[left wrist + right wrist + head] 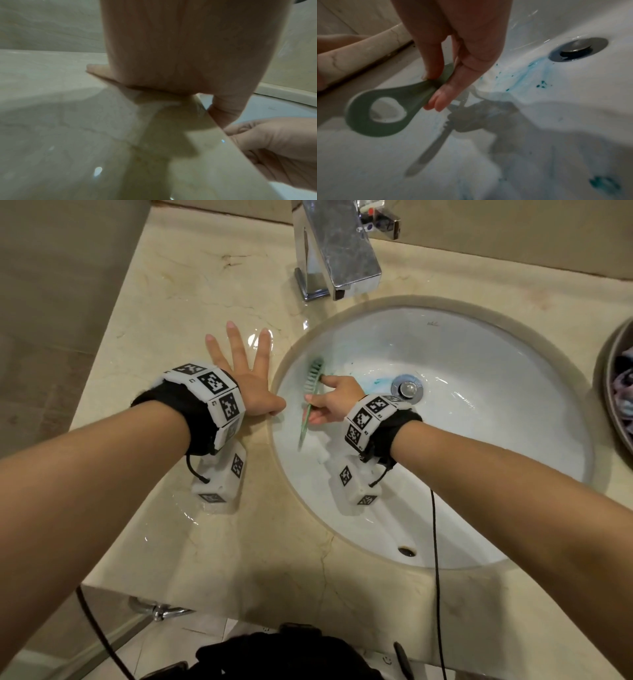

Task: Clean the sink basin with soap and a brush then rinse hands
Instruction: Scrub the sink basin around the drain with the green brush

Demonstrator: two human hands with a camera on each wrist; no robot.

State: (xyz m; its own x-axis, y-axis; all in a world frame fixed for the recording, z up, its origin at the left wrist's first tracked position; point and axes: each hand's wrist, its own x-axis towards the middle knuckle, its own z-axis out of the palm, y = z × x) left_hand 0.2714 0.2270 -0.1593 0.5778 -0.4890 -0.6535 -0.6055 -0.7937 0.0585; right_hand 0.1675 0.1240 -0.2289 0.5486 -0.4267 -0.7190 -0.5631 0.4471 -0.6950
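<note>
The white oval sink basin (479, 412) is set in a beige marble counter. My right hand (334, 402) grips a green brush (313, 381) by its handle, the bristled head against the basin's left wall. In the right wrist view my thumb and fingers pinch the brush handle (399, 97) just above its loop end. Blue soap (522, 77) is smeared from the left wall toward the metal drain (407, 388). My left hand (245, 371) lies flat with spread fingers on the wet counter (191, 302) left of the basin, the thumb at the rim.
A chrome faucet (337, 248) stands behind the basin. A grey bowl (613, 378) holding cloth sits at the right edge. An overflow hole (407, 551) shows in the near wall. Water pools on the counter near my left hand. A black cable hangs from the right wrist.
</note>
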